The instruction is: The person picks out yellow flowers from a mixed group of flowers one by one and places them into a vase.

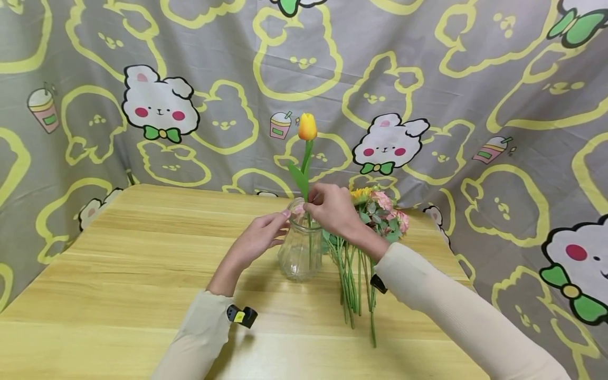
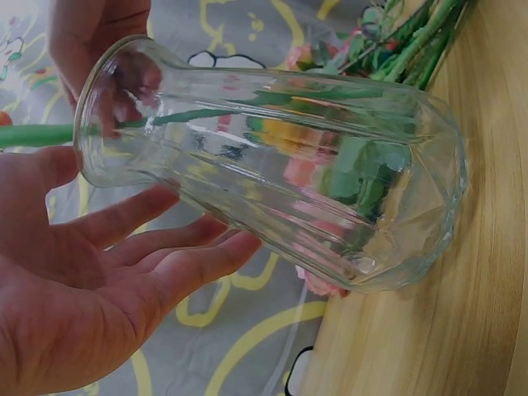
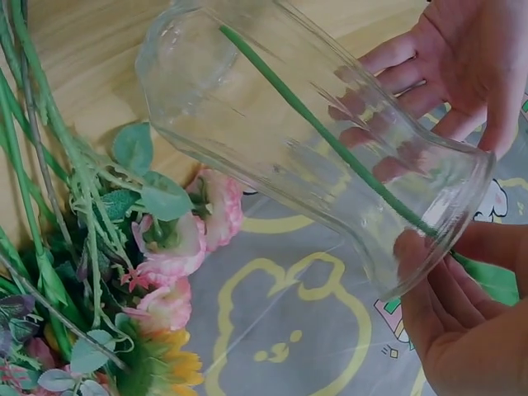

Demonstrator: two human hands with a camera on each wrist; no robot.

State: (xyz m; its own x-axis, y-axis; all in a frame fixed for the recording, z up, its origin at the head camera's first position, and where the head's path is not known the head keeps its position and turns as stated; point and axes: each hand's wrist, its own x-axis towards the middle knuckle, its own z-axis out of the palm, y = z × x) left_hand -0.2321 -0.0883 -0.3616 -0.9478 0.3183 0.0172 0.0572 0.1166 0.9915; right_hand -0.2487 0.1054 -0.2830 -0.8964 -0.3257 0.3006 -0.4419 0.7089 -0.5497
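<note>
A clear glass vase [image 1: 299, 258] stands upright on the table, its sides ridged and its rim flared. My right hand [image 1: 334, 208] pinches the stem of an orange-yellow tulip [image 1: 307, 126] at the mouth of the vase. The lower stem [image 3: 322, 136] hangs inside the glass, while the bloom and a green leaf rise above the hand. On the vase's left side my left hand [image 1: 260, 235] rests with fairly straight, spread fingers [image 2: 194, 256] along the neck and its thumb near the rim.
To the right of the vase lies a bunch of flowers [image 1: 380, 211] with pink and yellow blooms, its long green stems [image 1: 351, 279] pointing toward the front of the wooden table [image 1: 142, 274]. A grey patterned curtain [image 1: 228, 53] hangs behind the table.
</note>
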